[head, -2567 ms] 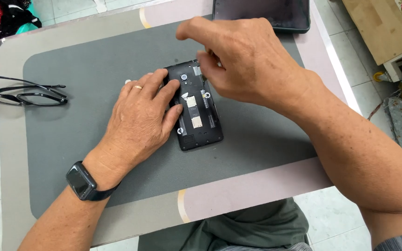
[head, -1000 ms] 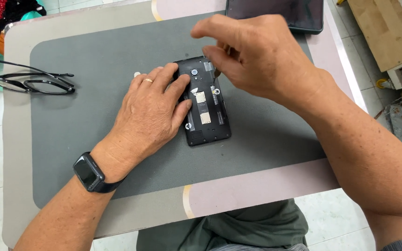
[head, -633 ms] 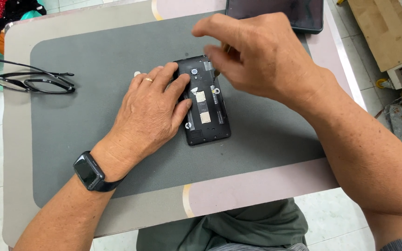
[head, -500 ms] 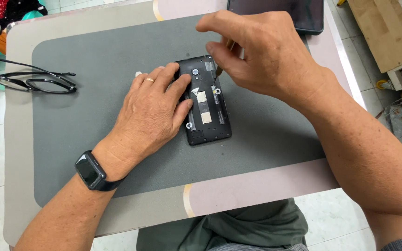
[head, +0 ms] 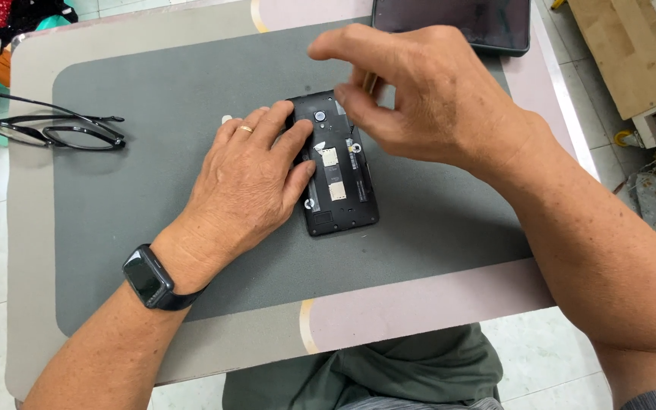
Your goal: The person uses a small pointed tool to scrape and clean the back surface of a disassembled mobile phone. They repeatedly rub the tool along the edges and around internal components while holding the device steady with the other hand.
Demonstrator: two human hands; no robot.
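A black phone (head: 339, 182) with its back cover off lies on a grey mat (head: 153, 220), showing inner parts and small light patches. My left hand (head: 248, 182), with a ring and a dark wristwatch (head: 146, 277), lies flat on the phone's left edge and pins it down. My right hand (head: 434, 99) hovers over the phone's top end. Its thumb and fingers are pinched around a small thin brownish tool (head: 370, 80) that is mostly hidden.
Black-framed glasses (head: 55, 130) lie at the mat's left edge. A dark flat tablet-like device (head: 453, 23) sits at the table's far side. A tiny white bit (head: 226, 119) lies by my left fingers. A wooden box (head: 624, 53) stands on the floor to the right.
My right hand has lifted slightly from the phone's top corner and stays pinched. My left hand stays on the phone.
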